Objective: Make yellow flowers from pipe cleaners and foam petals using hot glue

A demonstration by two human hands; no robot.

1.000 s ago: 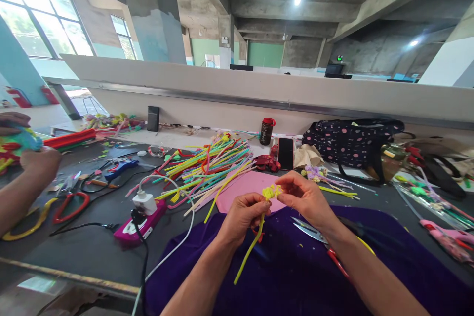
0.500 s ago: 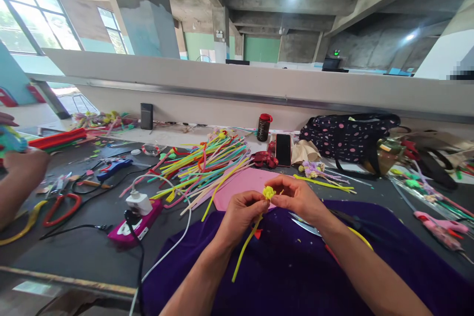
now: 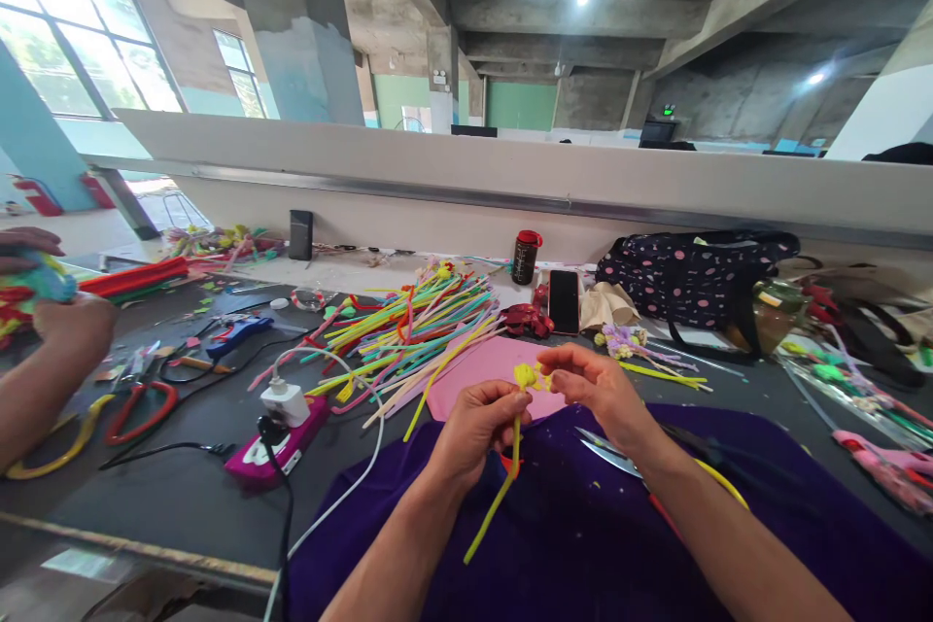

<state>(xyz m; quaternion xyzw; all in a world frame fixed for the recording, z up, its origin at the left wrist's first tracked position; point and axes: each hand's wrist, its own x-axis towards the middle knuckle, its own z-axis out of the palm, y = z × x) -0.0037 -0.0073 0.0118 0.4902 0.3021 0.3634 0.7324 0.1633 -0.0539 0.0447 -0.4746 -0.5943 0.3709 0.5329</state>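
My left hand [image 3: 477, 423] is closed, thumb and finger pinching the stem of a yellow pipe-cleaner flower [image 3: 525, 374] just below its bunched head. The yellow-green stem [image 3: 490, 520] hangs down from the hand over the dark purple cloth [image 3: 554, 544] on my lap. My right hand [image 3: 594, 394] is beside the flower head, thumb and fingertips pinched on a small pale-yellow bit [image 3: 542, 377]. Whether that bit joins the flower I cannot tell. A pair of scissors [image 3: 612, 457] lies on the cloth, partly under my right forearm.
A pile of coloured pipe cleaners [image 3: 415, 330] lies ahead by a pink sheet [image 3: 466, 374]. A purple power strip [image 3: 281, 452] with cables sits left. Behind are a phone [image 3: 564, 301], bottle [image 3: 525, 258] and patterned bag [image 3: 677, 282]. Another person's hand [image 3: 77, 321] works at far left.
My right fingers have drawn slightly away from the flower head, showing the pale-yellow bit. My left hand still grips the stem. The view has shifted slightly, moving the scene right and down.
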